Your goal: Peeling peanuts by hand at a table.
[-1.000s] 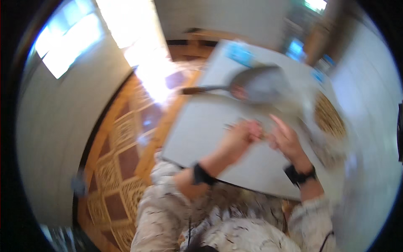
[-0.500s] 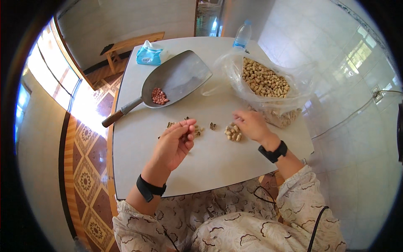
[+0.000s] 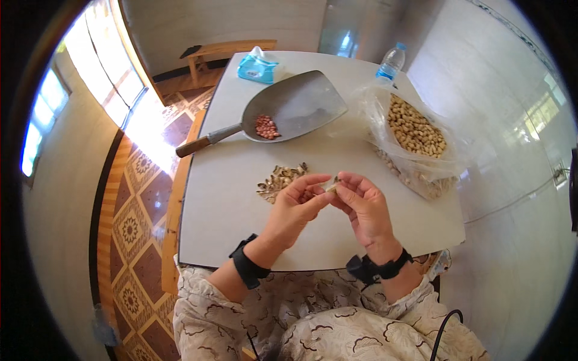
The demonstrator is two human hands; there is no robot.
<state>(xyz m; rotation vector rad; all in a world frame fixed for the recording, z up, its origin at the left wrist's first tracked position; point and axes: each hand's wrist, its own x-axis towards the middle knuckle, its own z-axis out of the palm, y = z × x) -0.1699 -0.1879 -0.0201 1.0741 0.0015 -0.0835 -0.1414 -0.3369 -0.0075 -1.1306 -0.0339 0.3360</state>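
Observation:
My left hand (image 3: 289, 216) and my right hand (image 3: 368, 210) meet over the near part of the table, fingertips pinching a peanut (image 3: 331, 189) between them. Some reddish bits, perhaps kernels, show under the curled fingers of the left hand. Just beyond that hand lies a heap of peanut shells (image 3: 280, 179). Farther back rests a metal scoop (image 3: 304, 111) with a wooden handle, and red peanut kernels (image 3: 266, 127) are gathered in it. To the right, a clear plastic bag (image 3: 415, 171) stands open, full of unshelled peanuts (image 3: 415, 126). My hands cover the spot where a small peanut pile lay.
The pale table (image 3: 235, 228) has a blue tissue pack (image 3: 257, 68) at its far left and a plastic bottle (image 3: 391, 62) at its far right. A wooden bench (image 3: 226, 50) stands behind. The tiled wall (image 3: 500, 90) runs along the right.
My hands have come together, the right one moving away from the loose peanuts, and they now hold a peanut between them. The view has shifted, so the table things appear farther right.

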